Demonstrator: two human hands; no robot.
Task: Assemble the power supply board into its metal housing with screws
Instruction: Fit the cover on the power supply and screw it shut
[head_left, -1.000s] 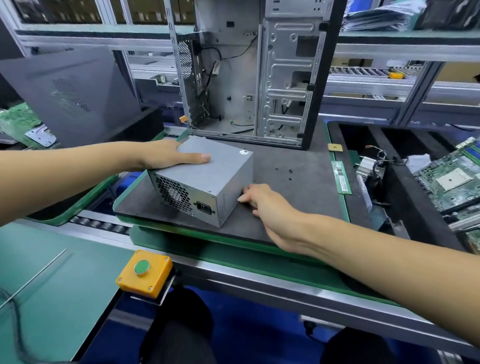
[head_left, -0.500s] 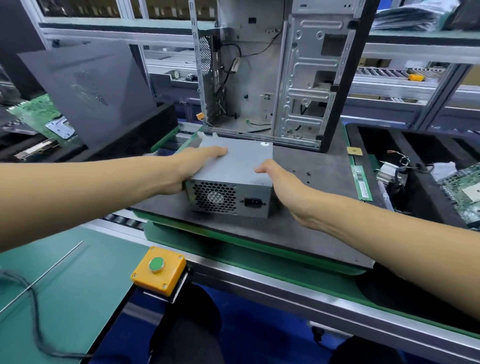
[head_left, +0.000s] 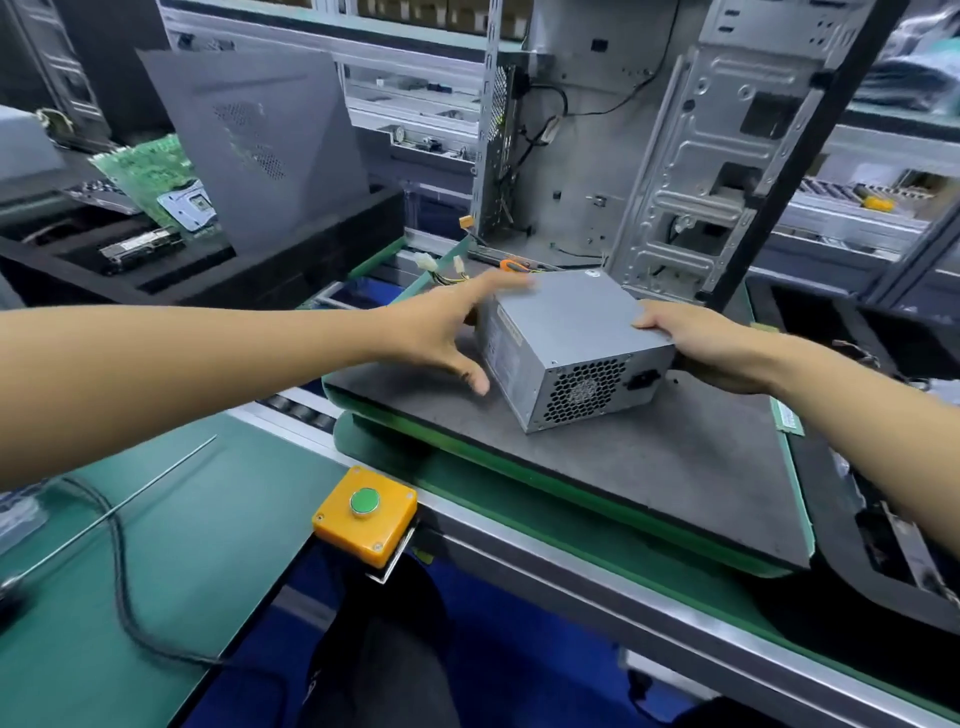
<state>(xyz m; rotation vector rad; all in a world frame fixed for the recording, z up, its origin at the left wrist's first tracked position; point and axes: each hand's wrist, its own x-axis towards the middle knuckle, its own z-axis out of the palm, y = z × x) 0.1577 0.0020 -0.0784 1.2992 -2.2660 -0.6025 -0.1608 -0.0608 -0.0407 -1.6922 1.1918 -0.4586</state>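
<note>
A grey metal power supply box (head_left: 566, 332) sits on the dark mat (head_left: 675, 457), its fan grille and power socket turned toward me. My right hand (head_left: 701, 343) grips its right near corner, thumb on top and fingers curled down the side. My left hand (head_left: 447, 327) is spread, fingers straight along the box's far left top edge and thumb pointing down beside its left face. Behind the box stands the open metal computer case (head_left: 665, 171), upright, with its inside facing me. The supply's cable plugs (head_left: 441, 267) stick out behind my left hand.
An orange-handled tool (head_left: 511, 266) lies at the case's foot. A dark side panel (head_left: 260, 145) leans at the left over trays holding green circuit boards (head_left: 150, 176). A yellow box with a green button (head_left: 366, 514) sits at the conveyor's front edge. Black foam trays (head_left: 852, 338) lie to the right.
The box has been turned so its grille faces right of me. My right hand went from a flat touch to a grip on the corner. My left hand slid toward the far left edge.
</note>
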